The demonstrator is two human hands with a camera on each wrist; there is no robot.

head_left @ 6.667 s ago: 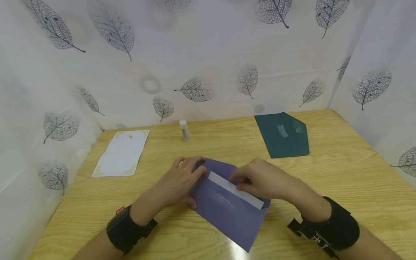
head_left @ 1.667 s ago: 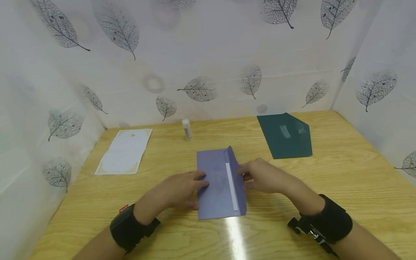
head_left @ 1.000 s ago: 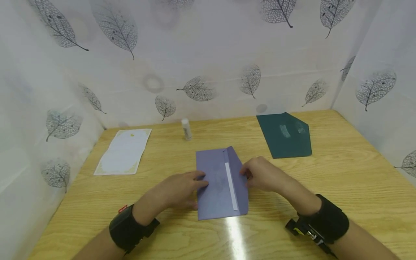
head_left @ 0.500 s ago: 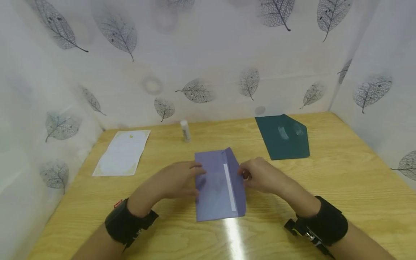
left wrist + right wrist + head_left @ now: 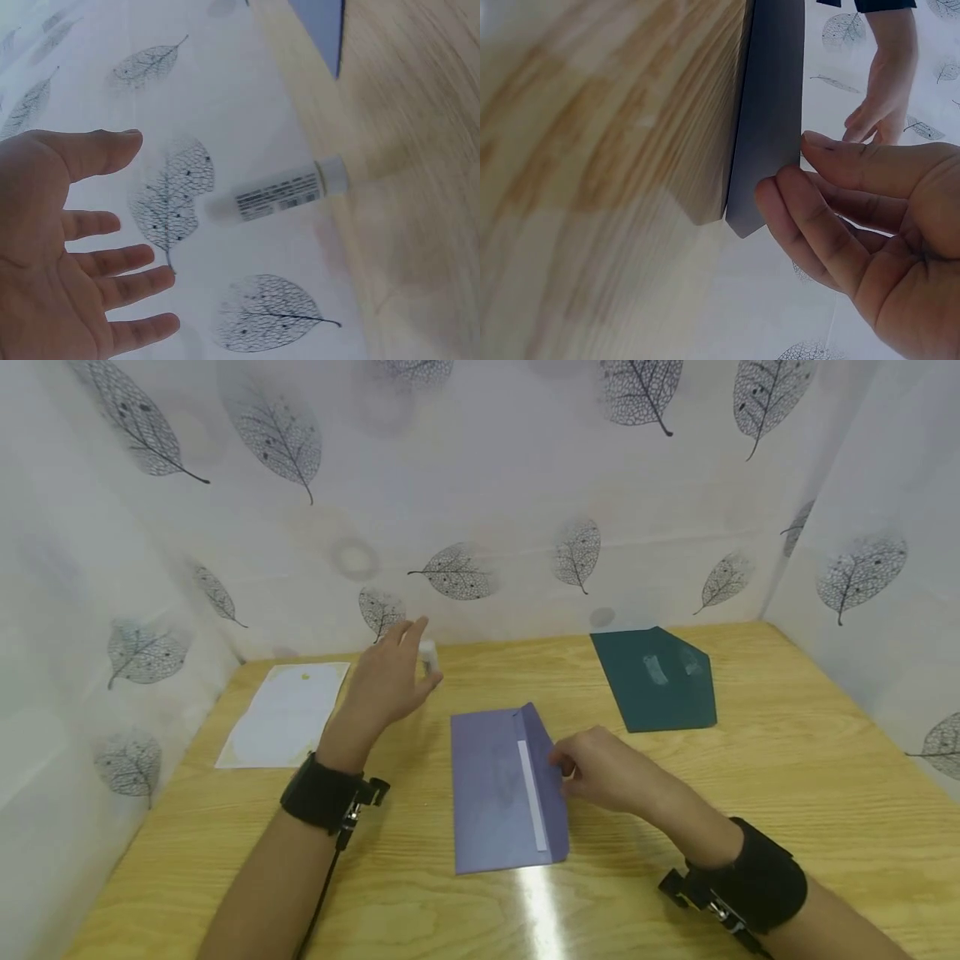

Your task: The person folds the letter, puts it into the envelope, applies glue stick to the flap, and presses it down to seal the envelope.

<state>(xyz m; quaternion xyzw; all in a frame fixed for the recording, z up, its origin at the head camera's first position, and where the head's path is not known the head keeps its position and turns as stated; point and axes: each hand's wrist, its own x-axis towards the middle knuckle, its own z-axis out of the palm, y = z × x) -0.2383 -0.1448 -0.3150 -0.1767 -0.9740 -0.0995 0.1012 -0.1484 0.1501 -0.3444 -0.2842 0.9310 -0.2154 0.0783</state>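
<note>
A purple envelope (image 5: 487, 793) lies on the table in the middle of the head view, its flap (image 5: 546, 777) raised on the right side. A white strip (image 5: 532, 793) runs along the fold. My right hand (image 5: 603, 768) pinches the flap's edge between thumb and fingers, as the right wrist view shows up close (image 5: 769, 112). At the back, my left hand (image 5: 386, 681) reaches toward a white glue stick (image 5: 277, 193), which stands upright. In the left wrist view the fingers are spread and apart from the stick; in the head view the hand partly hides it.
A white sheet with a gold border (image 5: 281, 718) lies at the back left, partly covered by the left wrist. A dark green envelope (image 5: 660, 685) with clear tape patches lies at the back right. A leaf-print curtain (image 5: 510, 468) encloses the wooden table (image 5: 405, 877).
Earlier the envelope was slanted with both hands on it; it was then turned upright. Just now my left hand has left it and moved up to the glue stick. The right hand keeps the flap.
</note>
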